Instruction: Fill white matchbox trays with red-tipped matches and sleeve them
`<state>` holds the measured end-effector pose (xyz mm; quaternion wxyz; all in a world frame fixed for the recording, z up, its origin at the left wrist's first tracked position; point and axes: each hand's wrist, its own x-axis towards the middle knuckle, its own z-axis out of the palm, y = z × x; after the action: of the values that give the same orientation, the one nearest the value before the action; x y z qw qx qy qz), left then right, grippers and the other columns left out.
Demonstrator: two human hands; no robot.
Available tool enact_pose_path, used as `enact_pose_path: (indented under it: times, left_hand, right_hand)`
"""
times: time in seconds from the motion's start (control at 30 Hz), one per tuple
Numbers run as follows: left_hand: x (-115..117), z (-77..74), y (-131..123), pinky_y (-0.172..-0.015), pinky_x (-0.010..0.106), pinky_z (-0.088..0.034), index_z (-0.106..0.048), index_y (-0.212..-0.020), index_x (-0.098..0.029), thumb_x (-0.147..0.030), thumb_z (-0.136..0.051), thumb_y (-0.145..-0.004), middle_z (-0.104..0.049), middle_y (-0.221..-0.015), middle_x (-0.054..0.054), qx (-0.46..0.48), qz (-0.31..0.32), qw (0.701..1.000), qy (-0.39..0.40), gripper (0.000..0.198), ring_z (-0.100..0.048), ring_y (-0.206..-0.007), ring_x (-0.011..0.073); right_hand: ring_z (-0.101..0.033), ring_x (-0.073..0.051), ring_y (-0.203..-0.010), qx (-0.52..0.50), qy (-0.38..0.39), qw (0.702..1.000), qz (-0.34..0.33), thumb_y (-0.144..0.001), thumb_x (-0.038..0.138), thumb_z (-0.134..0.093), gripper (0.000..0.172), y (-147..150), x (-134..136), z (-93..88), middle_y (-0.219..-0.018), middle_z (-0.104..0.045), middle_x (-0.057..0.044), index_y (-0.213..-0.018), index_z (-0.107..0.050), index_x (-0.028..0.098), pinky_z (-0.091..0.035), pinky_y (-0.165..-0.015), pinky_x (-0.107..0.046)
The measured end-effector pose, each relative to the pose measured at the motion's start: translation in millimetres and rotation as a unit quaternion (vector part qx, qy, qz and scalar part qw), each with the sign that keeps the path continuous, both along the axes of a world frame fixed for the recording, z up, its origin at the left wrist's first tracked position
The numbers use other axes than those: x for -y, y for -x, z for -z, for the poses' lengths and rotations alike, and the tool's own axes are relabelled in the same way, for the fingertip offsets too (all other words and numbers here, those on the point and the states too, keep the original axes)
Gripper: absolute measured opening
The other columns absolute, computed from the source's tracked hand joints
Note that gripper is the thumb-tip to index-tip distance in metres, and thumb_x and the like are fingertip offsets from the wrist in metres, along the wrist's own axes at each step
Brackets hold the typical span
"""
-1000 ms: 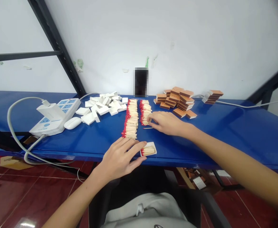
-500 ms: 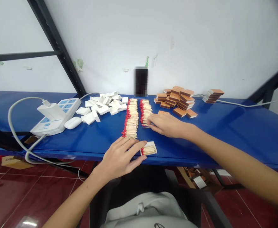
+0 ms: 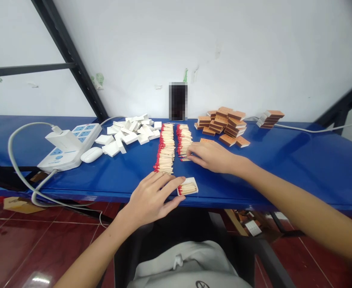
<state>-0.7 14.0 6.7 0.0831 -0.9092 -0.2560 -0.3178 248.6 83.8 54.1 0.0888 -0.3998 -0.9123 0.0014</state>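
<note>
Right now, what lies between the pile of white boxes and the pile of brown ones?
The head view shows two rows of red-tipped matches between the white boxes and the brown boxes, with a dark, blurred rectangle behind them.

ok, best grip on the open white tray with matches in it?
Probably pinch the tray across its long side walls near the right end, coming from the right: the left hand sits at its left end, and its open top exposes the matches, so keep it level.

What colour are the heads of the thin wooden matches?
The match heads are red; head view.
</note>
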Motion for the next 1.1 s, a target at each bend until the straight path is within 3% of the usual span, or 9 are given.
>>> enact_pose_path:
  times: [0.47, 1.1]
  left_hand:
    - [-0.4, -0.5, -0.2, -0.078, 0.035, -0.051, -0.059, -0.121, -0.016, -0.031, -0.062, -0.094, -0.07, -0.106, 0.009, -0.001, 0.004, 1.0, 0.002, 0.031, -0.066, -0.092, 0.0223]
    - [-0.6, 0.1, 0.0, -0.079, 0.035, -0.049, -0.058, -0.121, -0.016, -0.032, -0.064, -0.094, -0.07, -0.106, 0.008, 0.002, 0.007, 1.0, 0.002, 0.032, -0.065, -0.091, 0.022]
  right_hand:
    - [-0.059, -0.019, -0.084, -0.041, 0.077, 0.996, 0.015, -0.099, 0.032, -0.049, 0.018, 2.0, 3.2, 4.9, -0.097, -0.068, -0.006, -0.096, -0.061, 0.018, -0.039, -0.072, -0.029]
    - [-0.06, -0.019, -0.086, -0.079, 0.073, 0.994, 0.013, -0.1, 0.033, -0.047, 0.021, 0.7, -2.2, 11.6, -0.094, -0.069, -0.005, -0.093, -0.062, 0.02, -0.039, -0.073, -0.029]
